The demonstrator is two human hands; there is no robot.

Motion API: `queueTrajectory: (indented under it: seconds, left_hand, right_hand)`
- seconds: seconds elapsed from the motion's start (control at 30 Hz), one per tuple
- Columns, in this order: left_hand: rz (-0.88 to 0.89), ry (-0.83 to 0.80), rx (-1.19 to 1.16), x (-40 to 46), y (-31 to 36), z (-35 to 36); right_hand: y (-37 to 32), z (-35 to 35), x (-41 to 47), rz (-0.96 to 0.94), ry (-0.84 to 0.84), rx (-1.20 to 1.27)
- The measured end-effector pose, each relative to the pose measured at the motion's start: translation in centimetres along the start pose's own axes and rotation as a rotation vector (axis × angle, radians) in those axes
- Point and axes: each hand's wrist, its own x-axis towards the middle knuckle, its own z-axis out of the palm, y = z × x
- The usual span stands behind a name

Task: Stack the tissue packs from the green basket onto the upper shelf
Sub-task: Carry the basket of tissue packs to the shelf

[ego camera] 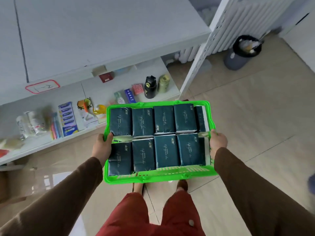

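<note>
The packs (164, 119) should be light and soft, their dark green film a bit slick; I'd pinch each across its short sides. They fill the basket (158, 178) in two flat rows, gold script on top. My left hand (102, 147) and right hand (218, 142) curl their fingers over its side rims, carrying it above the floor before the shelf (102, 31).
</note>
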Motion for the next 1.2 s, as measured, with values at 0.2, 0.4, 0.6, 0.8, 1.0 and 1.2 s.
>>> queueTrajectory:
  seconds: [0.2, 0.4, 0.6, 0.8, 1.0, 1.2]
  left_hand:
    - [-0.075, 0.005, -0.022, 1.0, 4.0, 10.4]
    - [-0.159, 0.098, -0.085, 2.7, 7.1, 18.9]
    - [-0.231, 0.14, -0.051, 6.1, 8.1, 23.7]
    - [-0.246, 0.128, -0.027, 9.1, 8.1, 26.3]
    - [-0.288, 0.117, -0.043, 9.5, 7.8, 28.0]
    - [-0.262, 0.056, 0.05, 8.8, 8.6, 26.9]
  right_hand:
    - [-3.3, -2.0, 12.7, -0.021, -0.112, -0.07]
    - [-6.6, -0.7, 24.2, 0.0, -0.247, -0.07]
    - [-8.8, 2.6, 31.0, -0.033, -0.305, -0.139]
    - [-8.8, 5.5, 35.2, -0.074, -0.319, -0.198]
    - [-8.0, 6.6, 37.0, -0.129, -0.362, -0.245]
    - [-8.8, 6.2, 35.5, -0.237, -0.306, -0.512]
